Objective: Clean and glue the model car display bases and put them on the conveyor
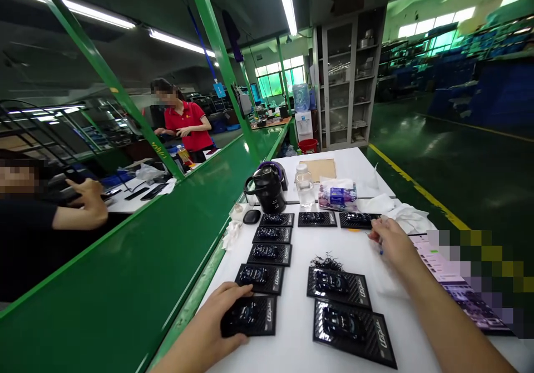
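At six o'clock, our left hand, thumb and fingers spread wide, grasps the ridged base under a glossy, rounded model car. Toward four o'clock, our right hand's curled fingers meet another black rectangular base; whether they pinch it, we cannot tell.

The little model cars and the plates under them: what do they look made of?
Model cars: probably glossy dark plastic or painted metal, given their sharp highlights. Plates: shiny black, patterned like carbon fibre, though perhaps only textured plastic.
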The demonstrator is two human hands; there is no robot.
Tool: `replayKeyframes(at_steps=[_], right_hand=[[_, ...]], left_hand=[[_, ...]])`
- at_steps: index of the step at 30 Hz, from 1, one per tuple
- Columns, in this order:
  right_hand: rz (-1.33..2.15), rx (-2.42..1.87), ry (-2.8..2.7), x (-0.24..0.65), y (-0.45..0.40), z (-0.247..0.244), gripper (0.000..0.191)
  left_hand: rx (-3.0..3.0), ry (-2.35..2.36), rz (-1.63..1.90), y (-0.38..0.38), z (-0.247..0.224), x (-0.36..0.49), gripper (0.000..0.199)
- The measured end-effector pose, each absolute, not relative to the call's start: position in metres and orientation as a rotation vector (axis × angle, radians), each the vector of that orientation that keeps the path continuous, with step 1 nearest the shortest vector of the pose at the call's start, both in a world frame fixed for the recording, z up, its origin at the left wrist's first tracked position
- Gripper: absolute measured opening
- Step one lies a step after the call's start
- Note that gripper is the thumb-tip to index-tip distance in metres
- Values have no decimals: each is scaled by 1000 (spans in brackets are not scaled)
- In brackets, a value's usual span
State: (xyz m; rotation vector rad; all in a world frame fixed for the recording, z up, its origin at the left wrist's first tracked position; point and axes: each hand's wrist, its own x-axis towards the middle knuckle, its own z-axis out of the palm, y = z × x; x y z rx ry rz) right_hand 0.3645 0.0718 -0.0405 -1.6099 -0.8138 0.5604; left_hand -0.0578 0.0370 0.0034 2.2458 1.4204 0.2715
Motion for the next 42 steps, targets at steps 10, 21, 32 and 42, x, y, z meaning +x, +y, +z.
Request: replayKeyframes(at_steps=[10, 21, 32, 42], right_hand=[[268, -1486, -703, 362, 52, -6, 45], [180, -1344, -1003, 346, 34, 13, 14], [599, -1784, -1872, 334, 54, -17, 23], [578, -1835, -2098, 324, 55, -6, 14]], left_hand=[[2444, 1578, 476, 49, 2, -61, 73], [2509, 1002, 82, 26, 30, 78, 60], [2635, 983, -17, 33, 32, 105, 48], [2620, 923, -42, 41, 32, 90, 41]])
